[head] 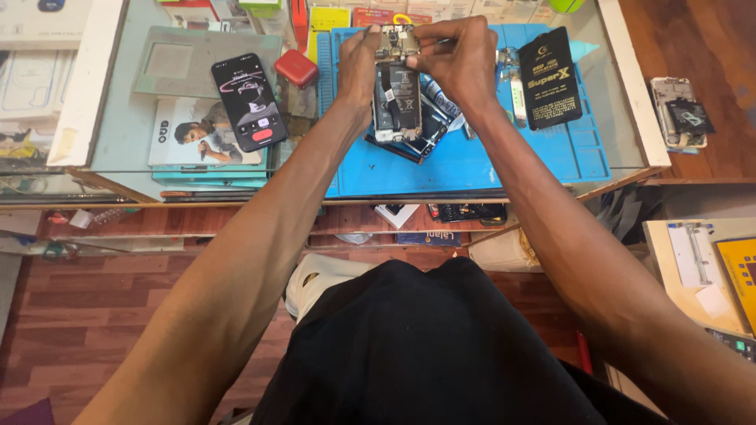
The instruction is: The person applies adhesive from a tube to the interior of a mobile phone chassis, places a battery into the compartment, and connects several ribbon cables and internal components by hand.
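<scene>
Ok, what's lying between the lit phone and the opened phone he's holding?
In the head view, a small red case sits between the lit phone and the opened phone.

Glass counter (622, 118): blue mat (472, 161), black phone (248, 102).

Phone repair shop: glass counter (630, 118), opened phones (398, 98).

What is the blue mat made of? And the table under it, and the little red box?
The blue mat looks like soft rubber or silicone: matte, with moulded ridges and small trays along its edges. The table top looks like glass: it is see-through, showing packages beneath, and shiny. The red box looks like smooth plastic with rounded corners, slightly glossy, though that is hard to tell for sure.
</scene>
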